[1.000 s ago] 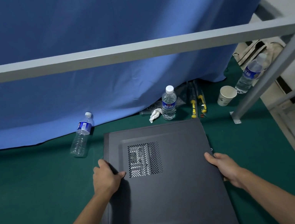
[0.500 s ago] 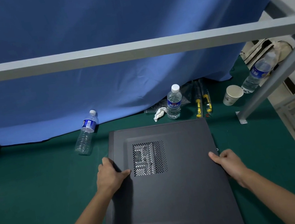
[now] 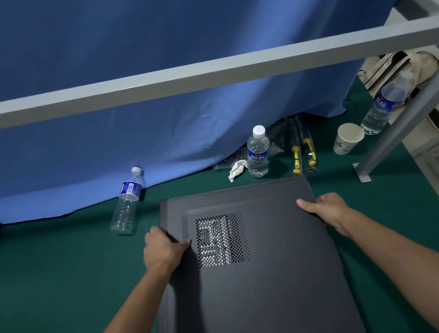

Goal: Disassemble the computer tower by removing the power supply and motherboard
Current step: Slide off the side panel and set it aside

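Observation:
A black computer tower (image 3: pixel 262 290) lies on its side on the green table, its side panel facing up with a perforated vent (image 3: pixel 221 240) near the far left. My left hand (image 3: pixel 162 250) grips the panel's left edge, thumb on top beside the vent. My right hand (image 3: pixel 327 210) grips the right edge near the far corner, thumb lying on the panel. The power supply and motherboard are hidden under the panel; only bits of board show through the vent holes.
Water bottles stand behind the case: one leaning at the left (image 3: pixel 128 202), one upright (image 3: pixel 258 152), one at far right (image 3: pixel 388 103). Yellow-handled screwdrivers (image 3: pixel 301 152), a crumpled tissue (image 3: pixel 237 169) and a paper cup (image 3: pixel 348 137) lie near the blue curtain. A grey frame bar (image 3: pixel 197 75) crosses overhead.
My right hand has slid forward along the right edge toward the far corner. My left hand keeps its grip on the left edge. The view has shifted slightly.

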Motion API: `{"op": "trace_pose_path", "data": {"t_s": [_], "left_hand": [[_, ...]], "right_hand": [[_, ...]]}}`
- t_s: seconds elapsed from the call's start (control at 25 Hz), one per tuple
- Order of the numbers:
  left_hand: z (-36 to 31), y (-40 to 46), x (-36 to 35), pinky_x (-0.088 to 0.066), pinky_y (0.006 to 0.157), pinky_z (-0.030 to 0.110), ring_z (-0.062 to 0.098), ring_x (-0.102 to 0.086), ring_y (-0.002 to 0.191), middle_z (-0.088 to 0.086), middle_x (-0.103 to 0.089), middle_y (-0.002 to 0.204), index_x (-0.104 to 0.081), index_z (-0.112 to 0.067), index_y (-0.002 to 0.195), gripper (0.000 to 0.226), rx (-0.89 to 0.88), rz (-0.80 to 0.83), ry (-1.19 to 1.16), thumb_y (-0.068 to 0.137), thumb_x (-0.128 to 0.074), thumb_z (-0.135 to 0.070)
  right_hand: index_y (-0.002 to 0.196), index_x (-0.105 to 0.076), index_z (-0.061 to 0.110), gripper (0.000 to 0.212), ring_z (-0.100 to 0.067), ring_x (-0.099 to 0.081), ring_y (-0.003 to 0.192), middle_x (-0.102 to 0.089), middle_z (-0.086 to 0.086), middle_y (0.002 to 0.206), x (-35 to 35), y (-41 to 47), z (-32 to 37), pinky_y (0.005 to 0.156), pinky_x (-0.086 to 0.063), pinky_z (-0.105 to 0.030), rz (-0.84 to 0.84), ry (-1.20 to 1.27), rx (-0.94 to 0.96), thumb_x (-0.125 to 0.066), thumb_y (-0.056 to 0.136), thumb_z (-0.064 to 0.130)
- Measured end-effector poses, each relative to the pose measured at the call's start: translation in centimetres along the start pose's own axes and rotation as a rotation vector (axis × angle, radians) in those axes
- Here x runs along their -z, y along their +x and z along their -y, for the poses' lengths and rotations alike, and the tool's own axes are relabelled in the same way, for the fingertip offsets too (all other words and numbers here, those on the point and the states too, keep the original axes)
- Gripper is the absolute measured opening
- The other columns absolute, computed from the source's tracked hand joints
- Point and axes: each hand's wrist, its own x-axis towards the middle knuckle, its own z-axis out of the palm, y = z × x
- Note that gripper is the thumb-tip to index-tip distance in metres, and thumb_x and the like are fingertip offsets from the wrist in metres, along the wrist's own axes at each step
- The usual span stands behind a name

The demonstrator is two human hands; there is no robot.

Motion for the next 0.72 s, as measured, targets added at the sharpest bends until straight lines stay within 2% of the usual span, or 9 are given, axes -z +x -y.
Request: {"op": "trace_pose_path", "data": {"t_s": [0.12,0.28,0.36,0.48,0.52,0.6,0.64,0.72], "left_hand": [[-0.3,0.3,0.0,-0.05,0.089,0.048,0.035,-0.06,0.102,0.016,-0.055,0.113,-0.051,-0.003,0.107,0.058,-0.004,-0.01,0.01,0.071,-0.088,-0.03],[0.0,0.1,-0.2,-0.049,0.086,0.046,0.034,-0.059,0.098,0.016,-0.056,0.11,-0.049,-0.005,0.102,0.054,-0.039,-0.021,-0.019,0.072,-0.087,-0.028],[0.4,0.0,0.1,-0.049,0.086,0.044,0.032,-0.059,0.097,0.015,-0.057,0.11,-0.052,-0.005,0.106,0.056,-0.063,-0.025,-0.055,0.071,-0.088,-0.029],[1.6,-0.9,0.2,-0.05,0.091,0.043,0.028,-0.059,0.103,0.012,-0.055,0.118,-0.054,-0.007,0.122,0.067,-0.099,0.001,-0.085,0.069,-0.088,-0.033],[2.3,-1.4,0.1,-0.049,0.093,0.043,0.028,-0.058,0.106,0.012,-0.053,0.12,-0.053,-0.009,0.126,0.074,-0.099,0.017,-0.081,0.068,-0.089,-0.034],[3.1,-2.5,-0.2,-0.049,0.092,0.045,0.03,-0.057,0.108,0.012,-0.052,0.121,-0.049,-0.01,0.128,0.081,-0.084,0.029,-0.052,0.064,-0.09,-0.039],[3.3,-2.8,-0.3,-0.049,0.091,0.045,0.031,-0.057,0.107,0.013,-0.053,0.12,-0.049,-0.009,0.125,0.081,-0.075,0.025,-0.032,0.063,-0.09,-0.042],[2.8,-2.9,-0.4,-0.048,0.089,0.045,0.035,-0.056,0.106,0.015,-0.053,0.116,-0.047,-0.008,0.119,0.079,-0.047,0.021,0.001,0.063,-0.089,-0.045]], "right_hand": [[0.126,-0.056,-0.008,0.072,-0.036,-0.058,0.12,-0.061,-0.019,0.128,0.3,0.6,0.2,0.107,-0.043,-0.049,0.035,-0.011,-0.029,-0.079,0.08,0.042],[0.111,-0.066,-0.004,0.051,-0.029,-0.065,0.106,-0.07,-0.014,0.113,0.5,0.8,0.3,0.106,-0.045,-0.044,0.086,0.009,-0.051,-0.077,0.083,0.037],[0.115,-0.063,-0.004,0.056,-0.029,-0.062,0.11,-0.067,-0.013,0.116,0.3,0.4,0.4,0.106,-0.045,-0.044,0.037,0.003,-0.025,-0.078,0.082,0.039],[0.117,-0.058,0.001,0.059,-0.03,-0.06,0.108,-0.063,-0.015,0.118,-0.2,-1.8,-0.4,0.099,-0.048,-0.045,-0.161,0.005,0.031,-0.074,0.083,0.046],[0.112,-0.057,0.003,0.056,-0.032,-0.06,0.107,-0.063,-0.017,0.116,-0.3,-2.6,-1.5,0.098,-0.048,-0.047,-0.181,-0.004,0.017,-0.072,0.084,0.05],[0.097,-0.055,0.004,0.058,-0.035,-0.062,0.104,-0.064,-0.022,0.114,-0.3,-4.8,-4.0,0.094,-0.05,-0.047,-0.078,-0.041,-0.049,-0.067,0.083,0.059],[0.098,-0.057,0.003,0.062,-0.03,-0.063,0.103,-0.065,-0.018,0.115,-0.4,-5.7,-5.2,0.092,-0.05,-0.043,-0.008,-0.027,-0.073,-0.065,0.082,0.062],[0.12,-0.058,0.001,0.075,-0.024,-0.061,0.114,-0.063,-0.011,0.128,-0.7,-6.3,-6.7,0.102,-0.046,-0.042,0.025,0.04,-0.077,-0.063,0.08,0.064]]}}
